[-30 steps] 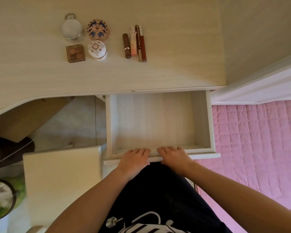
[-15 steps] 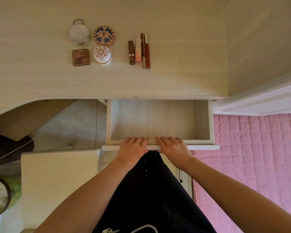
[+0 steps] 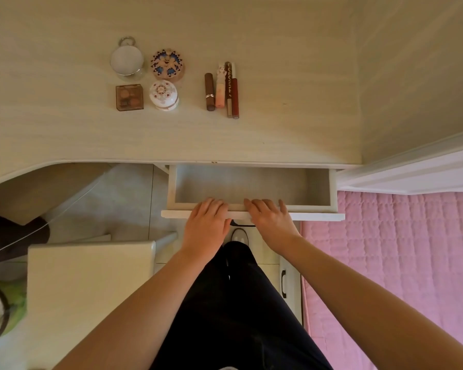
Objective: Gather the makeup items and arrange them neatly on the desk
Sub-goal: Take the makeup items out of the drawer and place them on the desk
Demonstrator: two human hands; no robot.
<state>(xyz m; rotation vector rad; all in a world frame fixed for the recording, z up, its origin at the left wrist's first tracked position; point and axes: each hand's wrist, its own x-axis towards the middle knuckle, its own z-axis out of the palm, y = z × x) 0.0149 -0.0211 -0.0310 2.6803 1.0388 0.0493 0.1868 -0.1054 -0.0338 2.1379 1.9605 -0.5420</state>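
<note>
- Worktop: carries the compacts and lipstick tubes in two groups, well back from its front edge; a slammed drawer could jolt it.
- Drawer: partly open; an uneven push could skew and jam it.
- Left hand, right hand: flat on the drawer front, fingers straight over its top edge, gripping nothing; fingertips risk pinching under the worktop.
- Lipstick tubes: lying side by side; a jolt could roll them out of line.

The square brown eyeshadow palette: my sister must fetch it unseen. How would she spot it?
On the pale wooden desk, left of the row of lipstick tubes, four small items form a cluster. The square brown eyeshadow palette is its near-left corner, beside the round white painted jar. It alone is square; the others are round.
</note>
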